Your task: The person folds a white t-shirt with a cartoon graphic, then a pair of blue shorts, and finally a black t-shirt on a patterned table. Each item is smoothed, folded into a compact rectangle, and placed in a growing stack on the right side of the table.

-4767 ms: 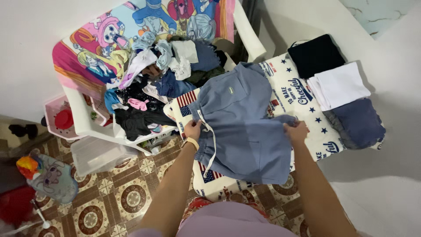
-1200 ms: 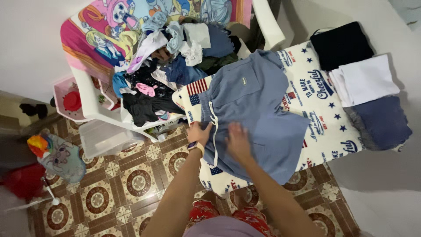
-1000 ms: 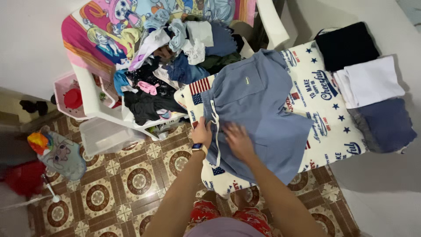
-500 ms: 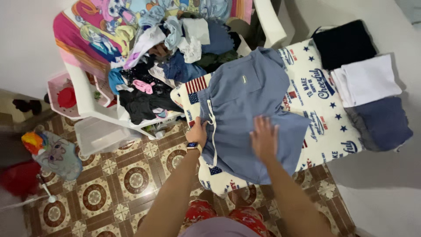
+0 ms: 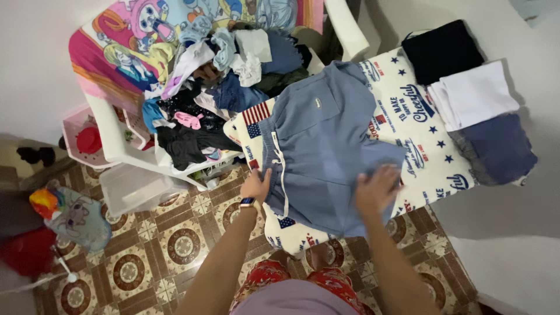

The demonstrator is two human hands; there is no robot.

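A pair of blue-grey shorts (image 5: 318,146) with a white drawstring lies spread flat on a white printed blanket (image 5: 420,140) with stars and flag patches. My left hand (image 5: 255,186), with a watch on its wrist, pinches the waistband edge at the left. My right hand (image 5: 378,189) rests flat with spread fingers on the lower right leg of the shorts.
Three folded items lie at the blanket's far right: black (image 5: 441,51), white (image 5: 472,94), dark blue (image 5: 499,147). A white plastic chair (image 5: 116,146) heaped with mixed clothes (image 5: 221,87) and a cartoon towel stands at left. Below lie a clear bin (image 5: 129,189) and patterned floor tiles.
My right hand has slid across the shorts from beside the drawstring to the lower right leg. My left hand stays at the waistband.
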